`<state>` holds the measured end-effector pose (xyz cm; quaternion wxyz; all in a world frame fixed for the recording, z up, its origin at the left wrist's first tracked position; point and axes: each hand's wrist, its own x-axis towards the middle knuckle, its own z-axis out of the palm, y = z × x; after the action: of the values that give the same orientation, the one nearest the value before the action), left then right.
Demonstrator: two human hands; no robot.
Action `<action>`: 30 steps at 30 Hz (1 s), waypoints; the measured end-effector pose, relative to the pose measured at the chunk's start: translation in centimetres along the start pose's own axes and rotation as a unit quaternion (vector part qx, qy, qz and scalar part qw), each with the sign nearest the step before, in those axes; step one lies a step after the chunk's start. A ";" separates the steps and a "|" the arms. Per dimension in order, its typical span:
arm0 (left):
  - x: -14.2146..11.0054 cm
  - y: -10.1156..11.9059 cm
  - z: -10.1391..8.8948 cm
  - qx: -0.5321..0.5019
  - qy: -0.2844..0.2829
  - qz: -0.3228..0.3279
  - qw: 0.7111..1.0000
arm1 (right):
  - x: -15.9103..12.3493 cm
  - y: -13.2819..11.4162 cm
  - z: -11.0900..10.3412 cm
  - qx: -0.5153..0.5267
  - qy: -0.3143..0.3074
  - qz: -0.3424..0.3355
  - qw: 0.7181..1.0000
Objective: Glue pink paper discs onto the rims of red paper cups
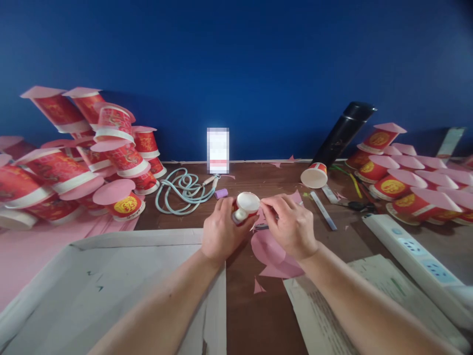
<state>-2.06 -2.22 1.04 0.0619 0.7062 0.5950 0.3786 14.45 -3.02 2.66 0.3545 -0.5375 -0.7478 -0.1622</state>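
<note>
My left hand [223,229] is wrapped round a small red paper cup [248,201], its white end facing up. A white, round-ended thing [240,215] shows beside the cup at my left thumb; its kind I cannot make out. At the cup's right edge, my right hand [290,222] has its thumb and forefinger pinched together. What lies between those fingertips, if anything, is too small to tell. Pink paper [271,251] with cut edges lies under and in front of my right hand. A purple cap [221,193] lies just behind my left hand.
Stacked red cups with pink paper tops [121,158] stand left; more such cups [393,187] stand right. Around lie a coiled cable [177,195], lit phone [218,150], black flask [343,130], loose cup [315,176], power strip [417,256], white box lid [148,281] and printed sheets [332,315].
</note>
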 end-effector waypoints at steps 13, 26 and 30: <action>0.0 0.3 -0.2 0.022 -0.015 -0.029 0.999 | 0.0 -0.6 -0.5 0.013 -0.023 -0.020 0.999; 0.5 -0.2 -0.2 -0.027 -0.028 -0.070 0.997 | -0.4 -0.9 -0.3 0.168 -0.008 0.111 0.980; 0.5 -0.4 -0.2 -0.061 -0.038 -0.062 0.995 | -0.4 -0.5 0.1 0.198 -0.014 0.154 0.968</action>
<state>-2.49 -1.71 1.24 0.1510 0.6765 0.6107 0.3830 14.03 -3.41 2.33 0.4643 -0.5675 -0.6779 0.0533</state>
